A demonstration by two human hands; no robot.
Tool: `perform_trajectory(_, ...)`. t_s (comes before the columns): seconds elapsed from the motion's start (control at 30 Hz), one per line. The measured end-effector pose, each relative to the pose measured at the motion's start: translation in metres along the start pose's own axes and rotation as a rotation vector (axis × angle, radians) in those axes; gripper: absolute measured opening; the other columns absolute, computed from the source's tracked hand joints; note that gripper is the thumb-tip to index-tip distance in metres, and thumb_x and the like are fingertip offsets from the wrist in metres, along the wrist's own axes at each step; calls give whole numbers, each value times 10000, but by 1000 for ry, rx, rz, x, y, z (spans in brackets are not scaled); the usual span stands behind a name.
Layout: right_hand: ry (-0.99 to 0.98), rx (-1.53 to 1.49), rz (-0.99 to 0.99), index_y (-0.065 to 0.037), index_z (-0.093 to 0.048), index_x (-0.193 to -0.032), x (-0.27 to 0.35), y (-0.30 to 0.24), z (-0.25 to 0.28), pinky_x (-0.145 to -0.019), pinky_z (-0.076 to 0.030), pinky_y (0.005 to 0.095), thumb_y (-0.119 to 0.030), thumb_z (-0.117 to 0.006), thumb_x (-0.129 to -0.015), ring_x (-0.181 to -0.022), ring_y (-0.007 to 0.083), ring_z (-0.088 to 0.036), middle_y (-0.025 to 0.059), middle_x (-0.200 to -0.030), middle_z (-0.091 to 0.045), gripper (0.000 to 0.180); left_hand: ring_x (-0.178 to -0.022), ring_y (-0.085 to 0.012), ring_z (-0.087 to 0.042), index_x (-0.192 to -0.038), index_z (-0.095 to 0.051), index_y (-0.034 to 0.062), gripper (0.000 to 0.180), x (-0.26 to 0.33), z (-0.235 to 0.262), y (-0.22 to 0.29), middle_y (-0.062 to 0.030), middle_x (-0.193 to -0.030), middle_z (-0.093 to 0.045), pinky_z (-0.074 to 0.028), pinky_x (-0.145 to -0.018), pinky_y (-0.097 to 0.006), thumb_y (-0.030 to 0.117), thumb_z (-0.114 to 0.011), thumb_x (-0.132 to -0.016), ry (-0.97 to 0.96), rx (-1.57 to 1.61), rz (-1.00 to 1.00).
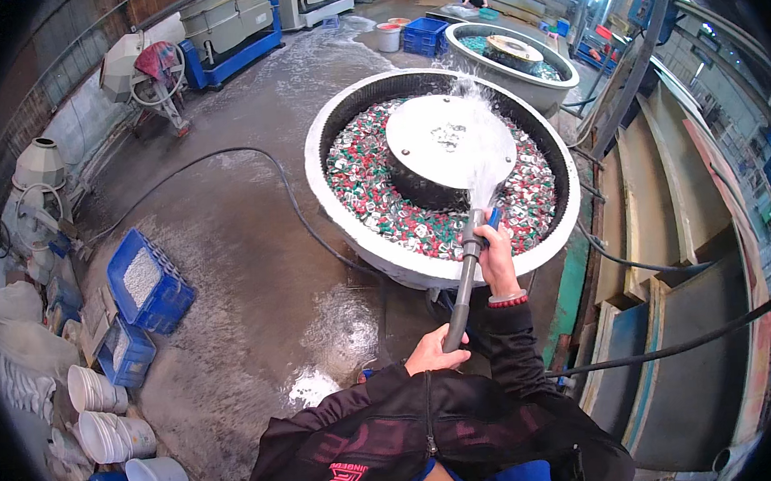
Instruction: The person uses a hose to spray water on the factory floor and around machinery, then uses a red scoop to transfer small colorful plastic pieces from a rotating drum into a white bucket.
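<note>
Over the near tub's rim (pixel 405 270): spray pipe (pixel 464 299) in both hands

I judge the pipe stiff, fairly light, probably slippery when wet; best gripped at its lower end and below the blue lever (pixel 495 218). Left hand (pixel 432 353): fingers curled closed round the lower end. Right hand (pixel 497 261): fingers wrapped near the lever; contact with it partly hidden, cannot tell. Beyond, water (pixel 486 175) hits the white hub (pixel 432 139) among coloured pieces (pixel 359 184).
</note>
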State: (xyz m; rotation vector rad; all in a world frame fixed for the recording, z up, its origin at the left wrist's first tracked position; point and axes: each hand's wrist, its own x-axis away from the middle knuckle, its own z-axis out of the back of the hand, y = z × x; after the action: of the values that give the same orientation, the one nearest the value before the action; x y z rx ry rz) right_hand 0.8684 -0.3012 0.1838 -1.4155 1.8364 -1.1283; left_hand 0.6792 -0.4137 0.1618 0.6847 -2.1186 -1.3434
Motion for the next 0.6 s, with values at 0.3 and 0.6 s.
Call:
perform_trajectory(0.3,34,-40,-271,-34,-395,-1088,-9,40,69,-516,-539,390,-109,-480,-774,-720,282,-613,137,-852,-536,334,-500,-77,-470,-955,-483,24,293,-26,-22,-32,-1,-620,-485,-364,-448,-236,76,-665,-731,51,31,90)
perform_trajectory(0.6,-243,5,-472,-38,-418,-1083,-33,110,-35,-482,-531,409,-95,-495,-762,-686,307,-614,130,-854,-526,335,-495,-60,-447,-967,-471,63,294,15,10,-20,18,-633,-471,-355,-440,-229,69,-660,-742,377,181,107)
